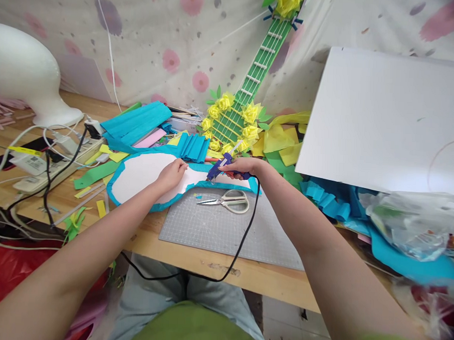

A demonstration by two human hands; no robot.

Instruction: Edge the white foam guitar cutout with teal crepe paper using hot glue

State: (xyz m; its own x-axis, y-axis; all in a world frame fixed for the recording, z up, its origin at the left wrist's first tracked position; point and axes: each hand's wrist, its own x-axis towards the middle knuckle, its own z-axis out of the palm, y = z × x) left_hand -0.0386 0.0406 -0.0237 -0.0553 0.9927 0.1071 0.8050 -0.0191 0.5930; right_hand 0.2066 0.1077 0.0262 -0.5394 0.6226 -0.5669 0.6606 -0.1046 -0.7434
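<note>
A white guitar-shaped cutout lies on the table, its edge wrapped in blue crepe paper. My left hand is over its middle, fingers curled closed; what they pinch, if anything, is hidden. My right hand grips a blue glue gun, its nozzle pointing down at the narrow neck of the cutout. A glue stick pokes out of the gun's back, and a black cord hangs from its handle. White-handled scissors lie just below the neck on a grey cutting mat.
Behind stands a green paper guitar with yellow flowers. Folded blue crepe paper and yellow scraps surround it. At left are a power strip with tangled cables and a white foam head. A large white board leans at right.
</note>
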